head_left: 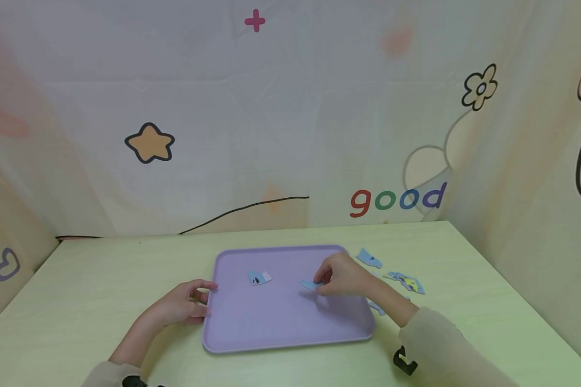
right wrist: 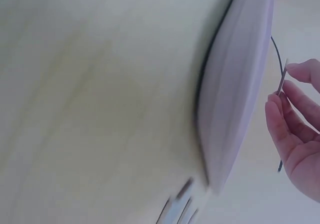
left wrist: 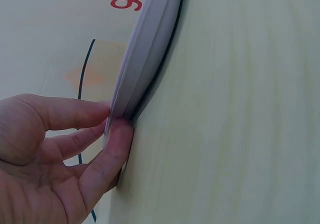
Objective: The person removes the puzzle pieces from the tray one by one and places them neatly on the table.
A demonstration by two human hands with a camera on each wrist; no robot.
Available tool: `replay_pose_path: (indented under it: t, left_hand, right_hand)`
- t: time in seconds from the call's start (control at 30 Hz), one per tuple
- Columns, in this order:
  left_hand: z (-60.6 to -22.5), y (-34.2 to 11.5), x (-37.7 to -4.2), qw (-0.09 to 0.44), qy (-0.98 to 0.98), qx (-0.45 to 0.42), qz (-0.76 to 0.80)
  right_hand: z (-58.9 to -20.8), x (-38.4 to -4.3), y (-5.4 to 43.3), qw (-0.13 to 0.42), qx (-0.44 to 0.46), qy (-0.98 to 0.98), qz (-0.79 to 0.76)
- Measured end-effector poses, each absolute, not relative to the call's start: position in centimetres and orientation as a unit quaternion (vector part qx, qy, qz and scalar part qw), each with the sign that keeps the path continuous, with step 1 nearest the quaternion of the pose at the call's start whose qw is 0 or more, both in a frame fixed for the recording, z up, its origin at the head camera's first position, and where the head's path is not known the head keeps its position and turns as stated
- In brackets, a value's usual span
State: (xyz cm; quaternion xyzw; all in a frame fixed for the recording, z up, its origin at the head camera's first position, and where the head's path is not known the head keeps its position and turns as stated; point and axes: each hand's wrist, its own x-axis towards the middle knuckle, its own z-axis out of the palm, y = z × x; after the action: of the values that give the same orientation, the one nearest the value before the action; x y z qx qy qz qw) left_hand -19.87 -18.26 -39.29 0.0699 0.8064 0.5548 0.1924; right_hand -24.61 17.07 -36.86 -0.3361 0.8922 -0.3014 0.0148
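Observation:
A lilac tray (head_left: pixel 281 328) lies on the table, its left rim pinched by my left hand (head_left: pixel 186 303). The left wrist view shows thumb and fingers of that hand (left wrist: pixel 65 159) meeting at the tray edge (left wrist: pixel 150 49). Above the right half of the tray, my right hand (head_left: pixel 344 275) pinches a light blue puzzle piece (head_left: pixel 307 285). Seen edge-on in the right wrist view, this piece (right wrist: pixel 282 78) sits between thumb and fingertips, and part of it is covered. Another blue puzzle piece (head_left: pixel 259 278) with dark and white marks lies flat on the tray's upper left.
Right of the tray lie several more puzzle pieces: a blue one (head_left: pixel 369 258), a blue and yellow one (head_left: pixel 409 282), and one partly hidden by my right forearm (head_left: pixel 376 308). A printed curtain (head_left: pixel 252 134) hangs behind the pale table (head_left: pixel 126 269).

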Motion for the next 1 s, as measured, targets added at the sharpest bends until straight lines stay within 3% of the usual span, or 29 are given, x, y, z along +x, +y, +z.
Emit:
replay_pose_path:
  t: [0.5,1.0]
  left_hand:
    - [-39.4,-18.4,-19.9,0.192,0.809,0.071,0.551]
    - [-39.4,-18.4,-19.9,0.189,0.811,0.072,0.549]
  right_hand:
    - [-36.8,-25.5,23.8,-0.020,-0.278,0.904,-0.323]
    - [-36.7,-26.5,28.8,-0.060,-0.165,0.938,-0.299]
